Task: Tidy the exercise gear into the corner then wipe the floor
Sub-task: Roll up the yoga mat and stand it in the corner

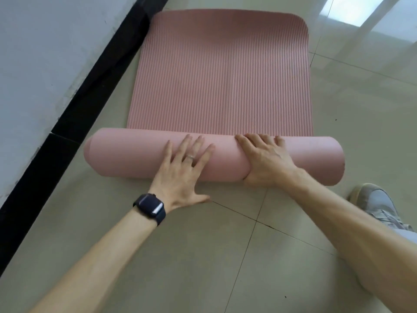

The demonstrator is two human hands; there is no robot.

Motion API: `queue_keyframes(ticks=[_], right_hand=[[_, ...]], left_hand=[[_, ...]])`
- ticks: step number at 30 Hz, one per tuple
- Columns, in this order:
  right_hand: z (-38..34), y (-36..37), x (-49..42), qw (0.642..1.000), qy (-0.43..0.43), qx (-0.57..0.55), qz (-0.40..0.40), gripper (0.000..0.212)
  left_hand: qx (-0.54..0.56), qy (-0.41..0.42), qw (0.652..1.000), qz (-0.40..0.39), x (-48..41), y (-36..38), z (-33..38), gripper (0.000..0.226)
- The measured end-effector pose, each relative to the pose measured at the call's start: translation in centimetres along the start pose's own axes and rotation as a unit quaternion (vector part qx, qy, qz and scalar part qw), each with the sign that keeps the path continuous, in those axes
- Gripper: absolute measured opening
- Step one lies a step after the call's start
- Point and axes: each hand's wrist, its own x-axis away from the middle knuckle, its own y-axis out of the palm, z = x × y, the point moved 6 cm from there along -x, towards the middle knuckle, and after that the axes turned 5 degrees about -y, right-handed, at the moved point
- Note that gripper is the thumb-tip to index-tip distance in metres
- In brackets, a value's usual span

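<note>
I have the mat (221, 86) half rolled: left hand (182, 168) pressing flat on it, right hand (264, 161) curled over the roll. Stowing it and wiping the floor (225, 256) remain.

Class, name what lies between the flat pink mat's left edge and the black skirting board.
Only a bare strip of tiled floor lies between the mat and the skirting board, as the head view shows.
</note>
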Motion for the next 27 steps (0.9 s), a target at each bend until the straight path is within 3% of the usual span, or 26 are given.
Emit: queue_keyframes(ticks=[3,6,10,15,18,20,22,24,27], right_hand=[[1.3,-1.7,-2.5,0.997,0.013,-0.056,-0.057,0.117],[1.0,-2.3,-2.0,0.997,0.044,-0.056,0.001,0.120],[-0.4,0.1,0.1,0.996,0.051,0.045,0.055,0.137],[0.7,-1.3,-2.1,0.991,0.065,0.068,0.094,0.118],[1.1,-2.2,-0.8,0.997,0.018,0.058,0.045,0.110],[1.2,-1.8,0.4,0.999,-0.030,0.007,-0.033,0.113],[0.9,-1.1,0.6,0.991,-0.058,-0.024,-0.120,0.121],[0.7,-0.7,-0.2,0.982,-0.061,-0.030,-0.176,0.126],[1.2,-1.2,-2.4,0.975,-0.047,-0.057,-0.209,0.126]], left_hand=[[-0.047,-0.053,0.997,-0.021,-1.2,0.7,-0.8,0.127],[-0.067,-0.074,0.995,-0.007,-5.1,-0.5,-1.9,0.120],[-0.037,-0.072,0.996,-0.040,-9.2,-1.5,-3.1,0.121],[-0.008,-0.068,0.995,-0.079,-10.5,-2.3,-3.6,0.117],[0.094,-0.077,0.974,-0.190,-9.0,-2.0,-3.3,0.121],[0.196,-0.075,0.935,-0.287,-6.5,-0.7,-2.2,0.117],[0.258,-0.093,0.901,-0.335,-3.6,0.5,-1.3,0.111],[0.262,-0.120,0.920,-0.267,-1.4,0.5,-1.0,0.110],[0.191,-0.107,0.975,-0.032,1.4,-1.0,0.2,0.093]])
